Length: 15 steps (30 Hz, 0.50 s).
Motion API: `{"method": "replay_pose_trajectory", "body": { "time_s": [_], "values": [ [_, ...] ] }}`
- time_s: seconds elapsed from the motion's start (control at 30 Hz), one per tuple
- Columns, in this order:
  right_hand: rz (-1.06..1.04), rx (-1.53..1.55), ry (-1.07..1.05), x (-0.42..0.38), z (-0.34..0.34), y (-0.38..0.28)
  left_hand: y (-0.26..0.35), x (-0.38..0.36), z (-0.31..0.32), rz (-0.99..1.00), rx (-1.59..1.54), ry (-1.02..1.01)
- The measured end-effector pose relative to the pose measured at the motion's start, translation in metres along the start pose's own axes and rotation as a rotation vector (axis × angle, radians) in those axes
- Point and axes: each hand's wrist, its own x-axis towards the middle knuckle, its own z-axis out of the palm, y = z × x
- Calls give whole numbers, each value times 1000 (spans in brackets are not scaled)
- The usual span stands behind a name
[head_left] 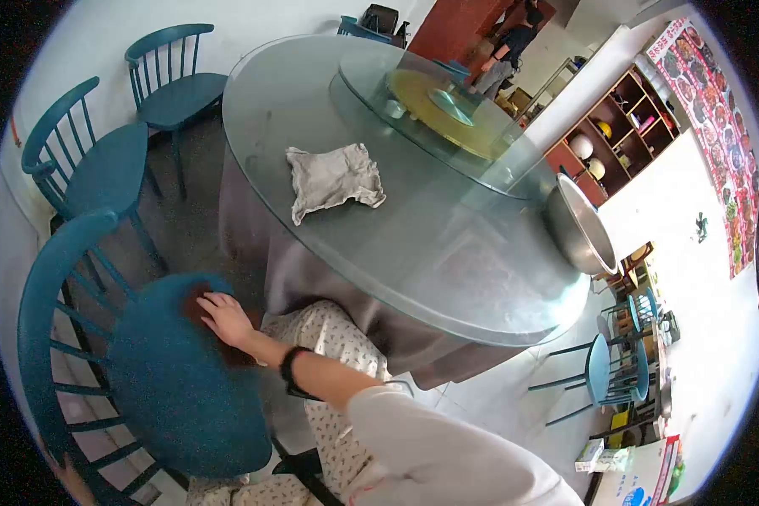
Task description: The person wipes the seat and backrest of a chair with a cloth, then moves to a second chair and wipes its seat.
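My right hand [225, 320] lies on a dark brown cloth [238, 356] on the seat of a blue wooden chair [177, 388]. Its fingers are stretched out and slightly spread, pressing the cloth flat rather than gripping it. A black band circles that wrist. At the lower left edge, a small part of my left hand [74, 482] shows by the chair's back; its fingers are blurred and mostly cut off. A crumpled grey-white cloth [333, 181] rests on the round glass-topped table [447, 261], apart from both hands.
A glass turntable [354, 72] and a tilted-looking metal basin [580, 228] stand on the table. Two more blue chairs, a middle one [110, 173] and a far one [181, 101], line the wall. Shelves [624, 126] and a person [510, 55] are in the background.
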Motion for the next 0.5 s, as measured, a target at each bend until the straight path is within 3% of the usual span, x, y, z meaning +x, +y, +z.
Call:
{"method": "replay_pose_trajectory", "body": {
  "time_s": [0.07, 0.13, 0.17, 0.2, 0.27, 0.3, 0.33, 0.37, 0.5],
  "values": [
    [139, -269, -124, 2, 13, -6, -23, 13, 11, -10, 42, -11],
    [142, -465, -252, -4, 27, -27, -117, 46, 42, 29, -245, -116],
    [143, -475, -334, -5, 32, -36, -141, 49, 58, 78, -422, -45],
    [37, -481, -311, -13, 39, -35, -140, 48, 58, 176, -349, -24],
    [-124, -382, -276, -41, 48, -45, -61, 18, 39, -64, -445, 34],
    [-157, -305, -316, -60, 46, -56, -84, 24, 42, 62, -496, 32],
    [-182, -239, -353, -74, 40, -68, -81, 23, 36, 97, -334, 14],
    [-203, -228, -439, -89, 37, -79, -56, 15, 30, -21, -513, -22],
    [-313, -129, -659, -160, 18, -107, -48, 12, 29, 7, -412, 6]
  ]
}}
